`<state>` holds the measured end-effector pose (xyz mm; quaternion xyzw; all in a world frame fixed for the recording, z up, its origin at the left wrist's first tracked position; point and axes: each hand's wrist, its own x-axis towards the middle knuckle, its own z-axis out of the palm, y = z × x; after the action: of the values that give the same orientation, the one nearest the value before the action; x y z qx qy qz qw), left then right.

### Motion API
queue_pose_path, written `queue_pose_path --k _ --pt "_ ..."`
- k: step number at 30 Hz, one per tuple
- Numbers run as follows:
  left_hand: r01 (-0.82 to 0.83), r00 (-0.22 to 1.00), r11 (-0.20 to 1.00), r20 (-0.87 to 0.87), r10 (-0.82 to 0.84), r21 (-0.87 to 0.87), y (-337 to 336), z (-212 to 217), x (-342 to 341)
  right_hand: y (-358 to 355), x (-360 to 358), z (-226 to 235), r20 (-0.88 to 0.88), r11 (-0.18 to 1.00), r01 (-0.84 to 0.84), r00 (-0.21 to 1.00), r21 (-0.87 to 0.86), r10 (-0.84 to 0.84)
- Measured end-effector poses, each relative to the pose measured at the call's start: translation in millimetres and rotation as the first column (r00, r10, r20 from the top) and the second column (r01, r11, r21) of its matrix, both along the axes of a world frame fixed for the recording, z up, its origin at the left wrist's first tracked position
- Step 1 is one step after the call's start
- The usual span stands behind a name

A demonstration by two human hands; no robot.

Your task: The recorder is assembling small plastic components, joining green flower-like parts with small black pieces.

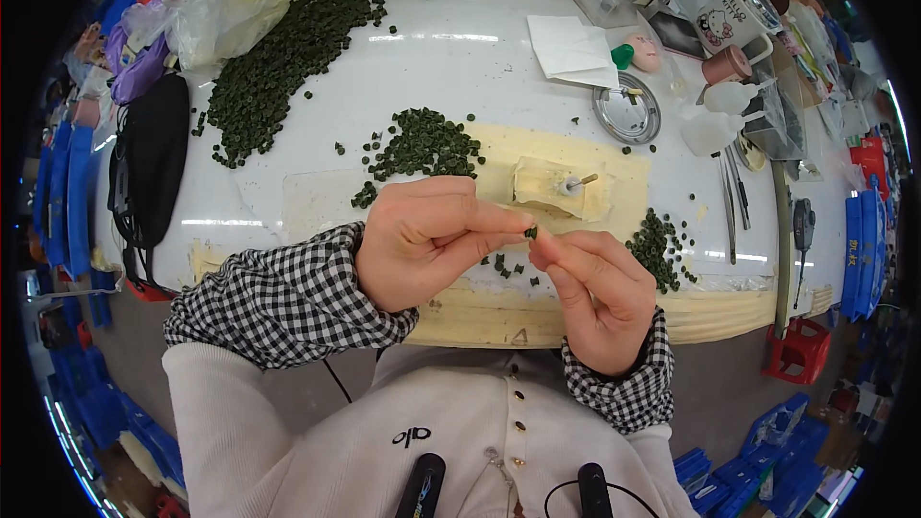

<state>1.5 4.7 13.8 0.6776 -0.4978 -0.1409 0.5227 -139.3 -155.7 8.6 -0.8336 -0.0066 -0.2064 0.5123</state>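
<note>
Between the fingertips of both hands, over the table's near edge, is one small dark green part (pixel 531 231). My left hand (pixel 427 240) pinches it from the left with thumb and forefinger. My right hand (pixel 604 293) meets it from the right, its fingers closed around the part's other side. Just beyond them stands a tape-covered block (pixel 556 188) with a thin brass-coloured pin sticking out of it. A small heap of the same green parts (pixel 427 144) lies beyond my left hand, and another heap (pixel 657 249) lies to the right of my right hand.
A large pile of green parts (pixel 288 67) spreads over the far left, beside a clear plastic bag (pixel 225 14) and a black pouch (pixel 153 153). Right of the block are a round metal lid (pixel 625 125), white squeeze bottles (pixel 710 129), tweezers (pixel 729 211) and a mug (pixel 724 24).
</note>
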Motion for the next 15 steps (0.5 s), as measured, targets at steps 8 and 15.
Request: queue_pose_path --k 8,15 --pt "0.009 1.0 1.0 -0.002 -0.009 -0.014 0.3 -1.6 0.4 -2.4 -0.7 -0.4 -0.001 1.0 -0.014 1.0 -0.001 0.014" --pt "0.002 1.0 1.0 -0.029 -0.002 0.001 -0.1 -0.7 0.5 -2.2 -0.4 -1.3 -0.003 0.999 -0.018 1.0 0.044 0.018"
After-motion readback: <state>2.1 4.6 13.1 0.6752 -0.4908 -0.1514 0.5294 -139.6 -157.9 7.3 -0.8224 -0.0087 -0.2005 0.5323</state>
